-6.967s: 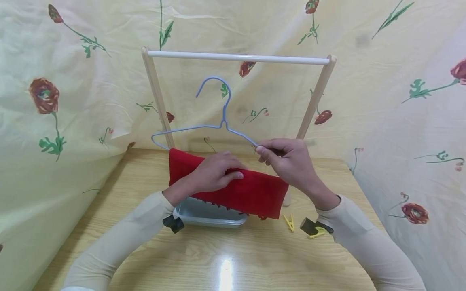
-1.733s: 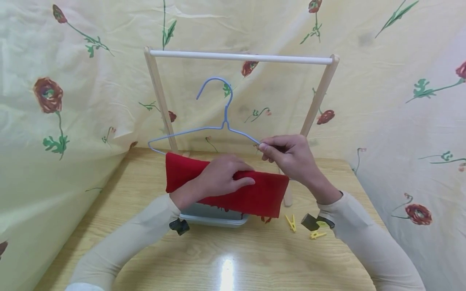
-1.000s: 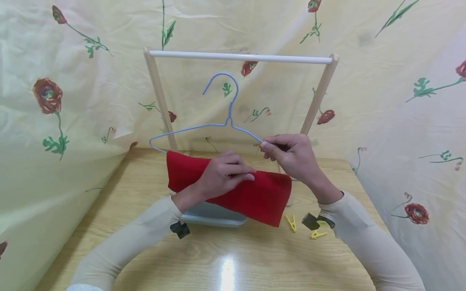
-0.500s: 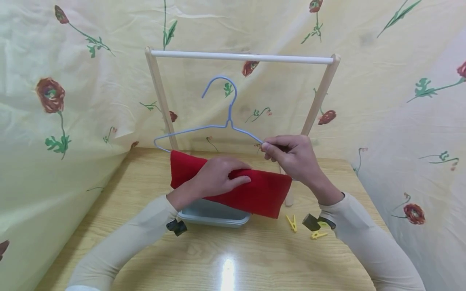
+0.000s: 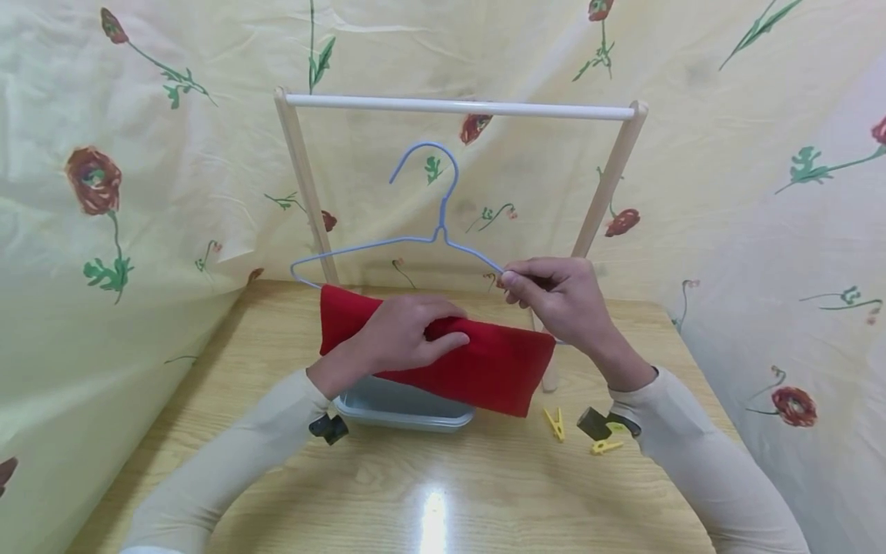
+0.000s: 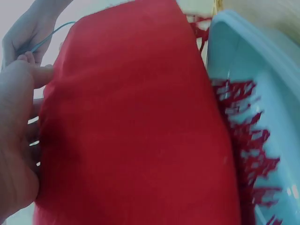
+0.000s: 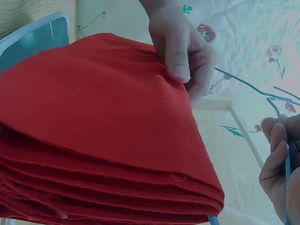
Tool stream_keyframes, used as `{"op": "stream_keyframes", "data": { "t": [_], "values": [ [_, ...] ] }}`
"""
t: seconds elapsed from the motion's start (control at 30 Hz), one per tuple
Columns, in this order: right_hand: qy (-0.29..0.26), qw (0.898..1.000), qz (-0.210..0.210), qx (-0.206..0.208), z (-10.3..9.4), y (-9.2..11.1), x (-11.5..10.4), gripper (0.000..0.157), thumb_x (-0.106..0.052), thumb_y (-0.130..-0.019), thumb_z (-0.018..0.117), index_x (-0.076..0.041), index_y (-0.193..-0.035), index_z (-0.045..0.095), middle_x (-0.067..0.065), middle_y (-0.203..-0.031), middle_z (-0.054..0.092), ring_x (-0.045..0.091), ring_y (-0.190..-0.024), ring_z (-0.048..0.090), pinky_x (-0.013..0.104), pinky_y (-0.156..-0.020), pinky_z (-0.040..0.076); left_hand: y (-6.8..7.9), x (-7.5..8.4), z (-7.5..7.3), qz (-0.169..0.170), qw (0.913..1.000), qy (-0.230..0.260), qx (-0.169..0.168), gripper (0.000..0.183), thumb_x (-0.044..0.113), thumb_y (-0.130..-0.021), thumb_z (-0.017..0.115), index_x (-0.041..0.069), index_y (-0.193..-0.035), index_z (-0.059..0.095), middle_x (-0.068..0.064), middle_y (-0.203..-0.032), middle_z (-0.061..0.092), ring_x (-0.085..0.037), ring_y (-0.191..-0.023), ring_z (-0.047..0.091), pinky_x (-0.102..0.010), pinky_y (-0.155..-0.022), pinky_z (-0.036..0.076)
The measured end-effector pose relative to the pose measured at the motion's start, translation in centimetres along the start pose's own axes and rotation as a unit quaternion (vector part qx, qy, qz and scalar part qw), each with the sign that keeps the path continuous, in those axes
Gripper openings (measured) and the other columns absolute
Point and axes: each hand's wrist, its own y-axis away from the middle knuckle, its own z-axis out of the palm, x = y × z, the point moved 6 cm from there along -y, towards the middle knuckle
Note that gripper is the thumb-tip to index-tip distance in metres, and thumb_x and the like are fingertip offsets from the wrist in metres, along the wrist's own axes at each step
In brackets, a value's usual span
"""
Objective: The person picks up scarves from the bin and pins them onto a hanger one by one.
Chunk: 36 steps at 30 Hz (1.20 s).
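A blue wire hanger (image 5: 444, 211) is held up over the table with its hook uppermost. My right hand (image 5: 566, 298) pinches its right shoulder between thumb and fingers. Over its bottom bar hangs a folded red scarf (image 5: 494, 365), whose several stacked layers (image 7: 112, 185) show in the right wrist view. My left hand (image 5: 408, 332) grips the scarf's top fold near the middle, thumb in front and fingers behind. Red fringe (image 6: 246, 140) dangles along the lower edge, beside the basin, in the left wrist view.
A pale blue basin (image 5: 404, 421) stands beneath the scarf. Two yellow clothespins (image 5: 555, 424) lie on the wooden table (image 5: 388, 485) to the right. Behind the hanger rises a wooden rack with a white rail (image 5: 457, 107). Flowered cloth surrounds the table.
The hanger has shifted slightly right with my right hand. Over the last second, my left hand has slid left along the fold, and the scarf's lower right corner has swung up a little.
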Motion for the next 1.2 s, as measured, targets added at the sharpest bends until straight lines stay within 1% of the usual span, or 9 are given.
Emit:
{"op": "stream_keyframes", "data": {
  "t": [0.23,0.43,0.5,0.6,0.73,0.87,0.93,1.07,1.2],
  "values": [
    [-0.002,1.000,0.015,0.002,-0.3,0.0,0.1,0.012,0.008,-0.092,0.070,0.008,-0.101,0.077,0.024,-0.085,0.074,0.008,-0.067,0.068,0.019,-0.064,0.057,0.8,-1.2,-0.9,-0.033,0.9964,-0.059,-0.050,0.038,0.042,-0.095,0.070,0.014,-0.119,0.075,0.000,-0.112,0.075,-0.015,-0.094,0.072,-0.032,-0.083,0.058],
    [0.000,1.000,0.018,0.004,-0.4,0.0,0.2,0.011,0.007,-0.092,0.070,0.008,-0.101,0.077,0.020,-0.085,0.074,0.012,-0.067,0.069,0.020,-0.064,0.057,1.2,-1.5,-1.2,0.004,0.9977,-0.066,-0.016,0.034,0.036,-0.090,0.079,0.012,-0.114,0.077,0.000,-0.099,0.073,-0.012,-0.079,0.066,-0.025,-0.071,0.055],
    [0.003,1.000,0.017,0.004,-0.5,0.0,0.2,0.011,0.007,-0.092,0.070,0.007,-0.101,0.077,0.021,-0.085,0.074,0.011,-0.067,0.069,0.019,-0.064,0.057,1.3,-1.5,-1.2,0.004,0.9979,-0.063,-0.013,0.036,0.038,-0.088,0.081,0.013,-0.114,0.076,0.001,-0.096,0.071,-0.011,-0.076,0.064,-0.024,-0.068,0.053],
    [0.006,1.000,0.013,0.007,-0.6,0.1,0.2,0.011,0.008,-0.092,0.070,0.008,-0.101,0.077,0.020,-0.084,0.075,0.010,-0.066,0.069,0.019,-0.064,0.057,1.5,-1.6,-1.4,-0.008,0.9975,-0.066,-0.023,0.037,0.044,-0.092,0.076,0.015,-0.115,0.076,0.002,-0.100,0.072,-0.012,-0.081,0.065,-0.026,-0.073,0.055],
    [0.005,1.000,0.013,0.015,-0.8,0.2,0.3,0.011,0.009,-0.090,0.070,0.010,-0.100,0.076,0.006,-0.080,0.075,0.006,-0.064,0.068,0.019,-0.063,0.057,2.2,-2.1,-1.9,-0.027,0.9949,-0.088,-0.042,0.036,0.043,-0.096,0.066,0.015,-0.116,0.075,0.000,-0.110,0.074,-0.017,-0.094,0.069,-0.035,-0.084,0.057],
    [0.007,1.000,0.016,0.019,-1.0,0.3,0.4,0.012,0.009,-0.090,0.071,0.011,-0.100,0.076,-0.008,-0.079,0.073,0.005,-0.063,0.067,0.018,-0.062,0.056,2.8,-2.5,-2.3,-0.028,0.9947,-0.091,-0.040,0.031,0.034,-0.096,0.067,0.013,-0.117,0.075,-0.003,-0.114,0.075,-0.022,-0.101,0.071,-0.041,-0.090,0.057],
    [0.010,1.000,0.016,0.018,-1.0,0.3,0.4,0.012,0.008,-0.090,0.071,0.010,-0.101,0.076,-0.005,-0.079,0.074,0.005,-0.063,0.067,0.018,-0.061,0.056,2.9,-2.5,-2.4,-0.019,0.9959,-0.083,-0.029,0.029,0.032,-0.095,0.072,0.012,-0.117,0.076,-0.004,-0.111,0.075,-0.021,-0.098,0.071,-0.040,-0.087,0.058],
    [0.015,1.000,0.016,0.017,-1.0,0.3,0.4,0.011,0.008,-0.090,0.071,0.009,-0.100,0.076,0.012,-0.080,0.074,0.005,-0.064,0.067,0.018,-0.062,0.056,3.0,-2.4,-2.1,0.005,0.9974,-0.072,0.003,0.028,0.029,-0.090,0.080,0.012,-0.113,0.077,-0.002,-0.103,0.076,-0.017,-0.088,0.072,-0.034,-0.077,0.059],
    [0.015,1.000,0.021,0.009,-0.9,0.3,0.5,0.012,0.008,-0.091,0.071,0.008,-0.101,0.077,0.019,-0.083,0.074,0.007,-0.065,0.067,0.018,-0.063,0.056,3.1,-2.1,-1.6,0.008,0.9978,-0.063,0.017,0.029,0.028,-0.089,0.081,0.013,-0.113,0.078,0.000,-0.098,0.075,-0.014,-0.083,0.070,-0.029,-0.075,0.058]
  ]
}}
